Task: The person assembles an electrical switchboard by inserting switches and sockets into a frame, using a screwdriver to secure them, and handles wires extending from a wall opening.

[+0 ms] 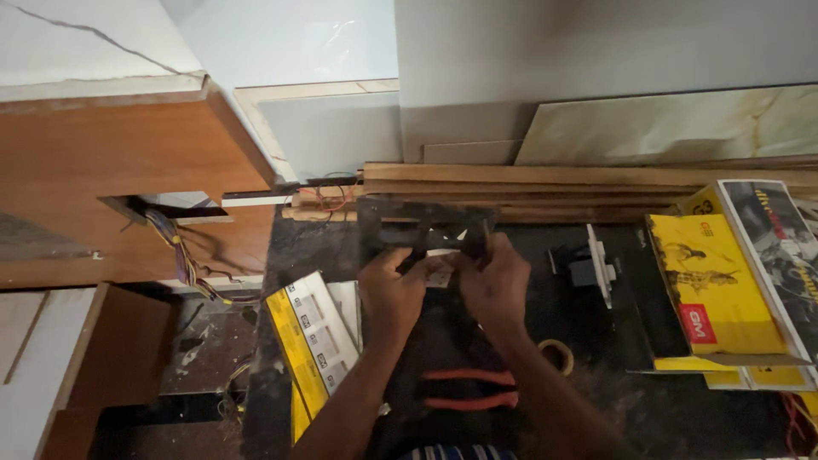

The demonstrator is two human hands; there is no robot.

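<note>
fingers (pixel 407 260) of both hands pinch a dark frame plate (pixel 423 226); yellow box (pixel 711 285) lies right.

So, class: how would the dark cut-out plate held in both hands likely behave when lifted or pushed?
The dark plate looks thin and flat with window cut-outs, so probably stiff and fairly light. Both the left hand and right hand grip its lower edge, hinting it's awkward one-handed. Being flat, it should slide, not roll.

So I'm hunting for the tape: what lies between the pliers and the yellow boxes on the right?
A tape roll lies between the pliers and the yellow boxes, in the head view.
</note>
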